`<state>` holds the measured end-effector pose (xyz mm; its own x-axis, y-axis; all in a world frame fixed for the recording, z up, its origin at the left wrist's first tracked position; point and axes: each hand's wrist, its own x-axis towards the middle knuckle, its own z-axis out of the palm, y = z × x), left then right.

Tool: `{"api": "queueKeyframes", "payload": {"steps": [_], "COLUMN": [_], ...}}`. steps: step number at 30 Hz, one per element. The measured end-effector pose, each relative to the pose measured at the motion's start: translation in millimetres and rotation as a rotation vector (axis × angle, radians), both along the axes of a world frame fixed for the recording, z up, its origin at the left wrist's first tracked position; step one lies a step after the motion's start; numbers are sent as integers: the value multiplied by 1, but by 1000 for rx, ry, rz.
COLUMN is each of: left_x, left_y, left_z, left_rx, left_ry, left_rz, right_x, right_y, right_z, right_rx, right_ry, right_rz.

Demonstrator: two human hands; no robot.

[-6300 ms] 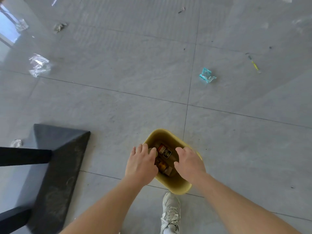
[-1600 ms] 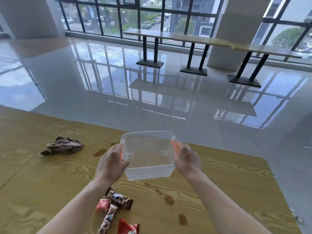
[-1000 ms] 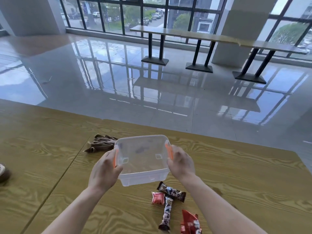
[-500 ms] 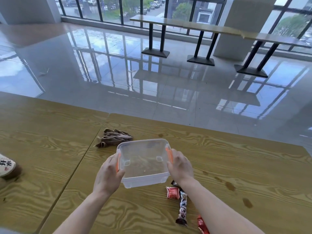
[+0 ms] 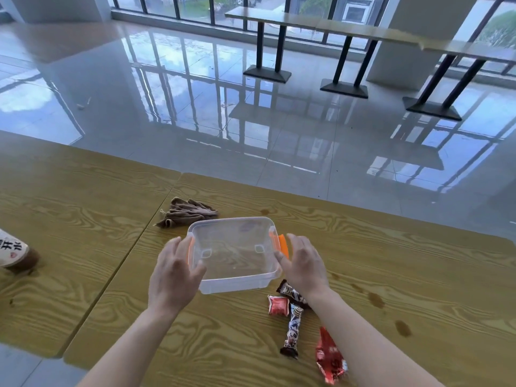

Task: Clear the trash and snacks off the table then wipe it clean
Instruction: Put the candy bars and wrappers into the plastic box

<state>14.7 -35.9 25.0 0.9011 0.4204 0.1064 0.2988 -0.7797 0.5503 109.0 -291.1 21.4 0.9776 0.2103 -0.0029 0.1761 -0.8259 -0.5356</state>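
While both forearms reach out from the near edge of the wooden table [image 5: 391, 247], I log the nearest items first. Red snack packet [image 5: 329, 356] lies close to the near edge, just left of my right forearm. Beside it, slightly farther in, a dark patterned candy bar [image 5: 291, 328] lies lengthwise, and a small red candy [image 5: 278, 305] sits just left of its far end. A second dark wrapper [image 5: 290, 291] lies partly under my right wrist.

Left hand [image 5: 174, 277]: fingers spread and loose, not gripping, at the left side of the clear plastic container [image 5: 234, 252]; the thumb overlaps the near left corner of its rim, but I cannot tell whether it touches. Right hand [image 5: 303, 263]: likewise open, fingers extended, just beside the orange clasp [image 5: 282, 244] on the right side; contact there I cannot tell. Container stands upright on the table, mid-depth, apparently empty.

Brown liquid spots [image 5: 375, 300] dot the surface right of my right arm.

Behind the container's far left corner, a crumpled brown cloth [image 5: 187, 215] lies by the seam between two tabletops. At the far left edge of view, a bottle [image 5: 14, 254] lies on its side, partly cut off.

Beyond the far edge: glossy tiled floor [image 5: 195, 107].
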Motion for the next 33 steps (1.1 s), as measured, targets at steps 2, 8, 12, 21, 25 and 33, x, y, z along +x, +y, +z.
{"api": "queueKeyframes", "payload": {"steps": [2,8,12,21,25,33], "left_x": [-8,-43,-62,-55,-48,-38], "left_y": [-19,-87,-132,-219,-230,-235], "left_z": [7,0,-25,-75,-84,-84], "left_rx": [82,96,92,31,38,40], "left_ry": [-95,-238,-121,344,378,388], "left_rz": [-51,-189,-305,-321,-310,-295], "right_x": [-4,-32,-61,-109,-114,-114], "right_y": [-24,-102,-134,-139,-135,-141], "right_z": [6,6,-10,-50,-58,-63], "right_rx": [11,1,-73,-293,-285,-227], "right_ry": [-16,30,145,385,401,394], "right_rz": [-12,-12,53,95,85,35]}}
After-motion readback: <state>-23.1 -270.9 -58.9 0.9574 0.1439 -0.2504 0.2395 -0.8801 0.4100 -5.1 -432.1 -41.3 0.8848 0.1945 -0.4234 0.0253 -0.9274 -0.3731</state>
